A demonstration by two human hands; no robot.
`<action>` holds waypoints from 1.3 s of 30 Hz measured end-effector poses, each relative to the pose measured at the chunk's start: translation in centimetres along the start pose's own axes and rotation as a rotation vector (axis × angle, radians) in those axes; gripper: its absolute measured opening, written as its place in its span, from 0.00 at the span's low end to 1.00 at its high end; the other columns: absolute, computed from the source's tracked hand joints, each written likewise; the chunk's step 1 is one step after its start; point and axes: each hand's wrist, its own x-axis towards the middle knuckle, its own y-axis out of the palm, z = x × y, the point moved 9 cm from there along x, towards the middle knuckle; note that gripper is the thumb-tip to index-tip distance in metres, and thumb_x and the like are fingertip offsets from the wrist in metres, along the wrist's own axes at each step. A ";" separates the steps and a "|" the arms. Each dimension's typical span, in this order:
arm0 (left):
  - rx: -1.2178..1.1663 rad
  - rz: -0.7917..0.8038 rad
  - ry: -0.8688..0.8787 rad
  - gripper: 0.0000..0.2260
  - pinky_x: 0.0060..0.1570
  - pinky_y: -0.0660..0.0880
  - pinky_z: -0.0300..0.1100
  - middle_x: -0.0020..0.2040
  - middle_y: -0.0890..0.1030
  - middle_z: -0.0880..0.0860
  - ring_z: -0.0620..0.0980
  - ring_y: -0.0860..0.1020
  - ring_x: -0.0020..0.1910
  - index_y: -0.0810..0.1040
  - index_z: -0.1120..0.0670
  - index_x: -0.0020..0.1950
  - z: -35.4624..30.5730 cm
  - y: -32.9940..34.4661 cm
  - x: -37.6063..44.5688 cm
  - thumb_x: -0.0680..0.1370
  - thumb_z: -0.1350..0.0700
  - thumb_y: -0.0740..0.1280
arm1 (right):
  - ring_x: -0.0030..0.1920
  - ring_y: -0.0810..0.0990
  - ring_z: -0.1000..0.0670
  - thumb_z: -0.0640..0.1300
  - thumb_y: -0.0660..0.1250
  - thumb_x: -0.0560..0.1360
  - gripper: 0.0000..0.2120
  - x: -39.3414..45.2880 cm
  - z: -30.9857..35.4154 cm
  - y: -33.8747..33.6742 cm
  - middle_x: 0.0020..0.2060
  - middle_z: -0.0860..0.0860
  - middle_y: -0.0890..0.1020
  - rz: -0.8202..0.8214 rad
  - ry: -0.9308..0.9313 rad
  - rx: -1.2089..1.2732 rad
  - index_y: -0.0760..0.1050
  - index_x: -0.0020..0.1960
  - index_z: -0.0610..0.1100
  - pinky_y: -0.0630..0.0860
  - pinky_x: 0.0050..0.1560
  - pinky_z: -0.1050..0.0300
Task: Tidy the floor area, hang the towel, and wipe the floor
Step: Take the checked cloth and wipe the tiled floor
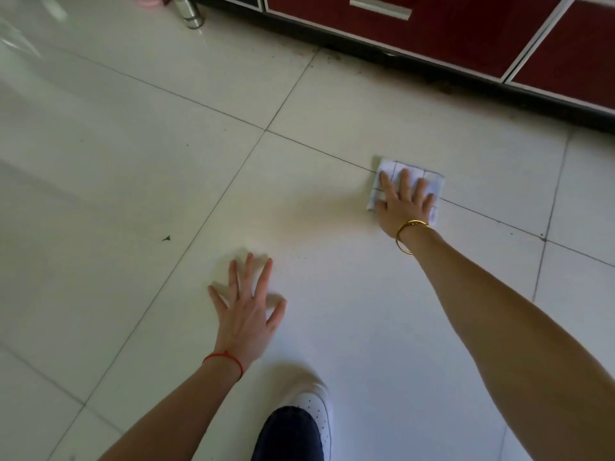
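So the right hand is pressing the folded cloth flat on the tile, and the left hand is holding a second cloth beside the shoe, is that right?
Not quite. The head view shows the left hand holding nothing; its fingers are spread flat on the bare floor, ahead of the white shoe. The rest stands: the right hand presses the folded cloth flat on the tile.

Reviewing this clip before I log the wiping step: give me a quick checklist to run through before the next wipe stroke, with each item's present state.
1. Cloth flat on the floor under the right hand: ok.
2. Right fingers spread on the cloth, pressing rather than gripping: ok.
3. Left hand braced flat on the tile, holding nothing: ok.
4. Dark speck on the tile left of the cloth not wiped yet: not ok.
5. Grime along the cabinet base: not ok.
6. Cloth damp enough: cannot tell.
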 end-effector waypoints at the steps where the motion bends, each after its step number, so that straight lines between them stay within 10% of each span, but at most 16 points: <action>1: -0.004 -0.006 -0.007 0.33 0.66 0.54 0.74 0.80 0.45 0.52 0.59 0.45 0.78 0.50 0.46 0.79 0.3 0.0 0.0 0.75 0.36 0.48 | 0.75 0.34 0.38 0.54 0.45 0.81 0.28 0.3 1.9 0.3 0.77 0.49 0.37 0.010 -0.043 -0.013 0.38 0.77 0.58 0.34 0.73 0.38; 16: -0.019 -0.039 -0.144 0.35 0.67 0.55 0.72 0.80 0.48 0.55 0.59 0.49 0.78 0.47 0.50 0.79 3.6 -0.2 -1.8 0.76 0.36 0.46 | 0.74 0.31 0.38 0.53 0.44 0.81 0.27 -10.4 20.0 8.7 0.76 0.48 0.35 0.053 -0.652 -0.267 0.36 0.77 0.56 0.33 0.72 0.37; 30: -0.015 -0.024 0.145 0.32 0.71 0.47 0.69 0.80 0.41 0.48 0.56 0.41 0.78 0.42 0.43 0.79 -5.2 -0.1 -2.3 0.76 0.37 0.45 | 0.75 0.33 0.40 0.53 0.44 0.82 0.26 -11.3 -4.6 3.8 0.77 0.49 0.36 -0.070 0.098 0.091 0.37 0.77 0.58 0.35 0.73 0.40; 39: 0.000 0.022 0.273 0.30 0.72 0.44 0.68 0.79 0.38 0.46 0.54 0.37 0.78 0.40 0.42 0.78 -10.9 0.5 -3.5 0.80 0.40 0.50 | 0.73 0.27 0.41 0.56 0.36 0.77 0.28 -21.1 -2.5 8.5 0.75 0.50 0.33 -0.069 -0.048 0.116 0.34 0.76 0.59 0.30 0.72 0.40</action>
